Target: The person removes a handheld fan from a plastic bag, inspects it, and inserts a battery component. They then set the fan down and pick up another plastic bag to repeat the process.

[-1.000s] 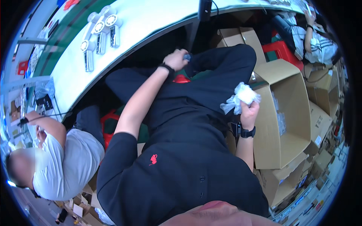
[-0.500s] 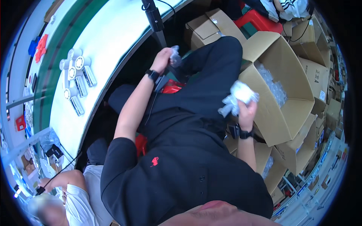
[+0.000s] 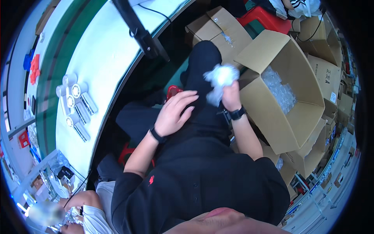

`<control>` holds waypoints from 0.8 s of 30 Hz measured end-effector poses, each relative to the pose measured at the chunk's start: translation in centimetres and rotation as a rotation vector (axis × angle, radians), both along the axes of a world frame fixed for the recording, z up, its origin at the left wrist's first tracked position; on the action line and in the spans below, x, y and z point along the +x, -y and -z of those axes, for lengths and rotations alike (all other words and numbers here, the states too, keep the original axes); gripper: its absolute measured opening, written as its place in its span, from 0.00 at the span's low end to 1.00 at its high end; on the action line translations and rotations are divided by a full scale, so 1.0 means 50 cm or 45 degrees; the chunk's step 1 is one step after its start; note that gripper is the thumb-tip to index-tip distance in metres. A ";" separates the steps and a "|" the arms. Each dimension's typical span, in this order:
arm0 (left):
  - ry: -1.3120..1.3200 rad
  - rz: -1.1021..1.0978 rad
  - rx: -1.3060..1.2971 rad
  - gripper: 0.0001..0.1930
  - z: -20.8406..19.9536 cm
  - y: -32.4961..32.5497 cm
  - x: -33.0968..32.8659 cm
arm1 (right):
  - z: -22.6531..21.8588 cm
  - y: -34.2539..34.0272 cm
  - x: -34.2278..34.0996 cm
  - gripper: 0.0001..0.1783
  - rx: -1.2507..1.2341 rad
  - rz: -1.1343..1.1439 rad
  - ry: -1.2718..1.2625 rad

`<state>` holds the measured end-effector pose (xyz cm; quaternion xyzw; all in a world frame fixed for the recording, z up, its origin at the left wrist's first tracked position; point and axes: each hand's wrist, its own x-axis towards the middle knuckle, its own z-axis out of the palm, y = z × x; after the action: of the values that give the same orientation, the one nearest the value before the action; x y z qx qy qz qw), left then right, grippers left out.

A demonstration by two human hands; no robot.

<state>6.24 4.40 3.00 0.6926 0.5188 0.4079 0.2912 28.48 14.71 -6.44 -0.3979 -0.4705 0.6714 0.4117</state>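
Observation:
My right hand (image 3: 232, 97) grips a bunched clear plastic bag (image 3: 213, 97) with a white object (image 3: 226, 74) in it; motion smears it, so its kind cannot be made out. It is held above my right thigh, left of the open carton (image 3: 307, 117). My left hand (image 3: 174, 112) hovers over my lap, palm down, fingers spread and holding nothing. Inside the open carton lies a heap of clear plastic bags (image 3: 279, 90).
On the white table (image 3: 105, 50) at left stand and lie several white cylindrical pieces (image 3: 80, 90). A black stand arm (image 3: 142, 39) juts over its edge. A closed carton (image 3: 222, 35) and a red stool (image 3: 265, 21) are ahead. Lower left sits a co-worker in white (image 3: 99, 220).
My left hand has let go of a crumpled clear plastic bag and come back over my lap, fingers spread. The right hand has moved left and forward with its wrapped white object.

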 end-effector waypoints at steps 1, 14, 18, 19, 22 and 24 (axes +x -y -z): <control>-0.069 -0.036 0.014 0.14 -0.011 0.010 -0.023 | 0.022 -0.040 -0.001 0.20 -0.010 0.006 -0.006; -1.413 -0.625 -0.565 0.33 0.089 -0.023 -0.326 | 0.583 -0.641 -0.052 0.12 -0.527 1.486 -0.656; -1.189 -0.627 -0.598 0.43 0.092 -0.106 -0.288 | 0.783 -0.814 0.154 0.13 0.584 1.651 0.946; -1.279 -0.626 -0.698 0.47 0.069 -0.094 -0.286 | 0.781 -0.782 0.101 0.13 0.487 1.428 1.374; -1.336 -0.614 -0.795 0.51 0.044 -0.077 -0.289 | 0.738 -0.768 0.071 0.13 0.334 0.869 2.209; -1.270 -0.606 -0.790 0.53 0.050 -0.078 -0.298 | 0.757 -0.780 0.090 0.12 -0.039 0.228 2.197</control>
<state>-8.67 8.30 0.48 0.5486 0.8259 -0.0795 0.1030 32.97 53.73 -44.29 -0.8092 -0.5762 0.1062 -0.0432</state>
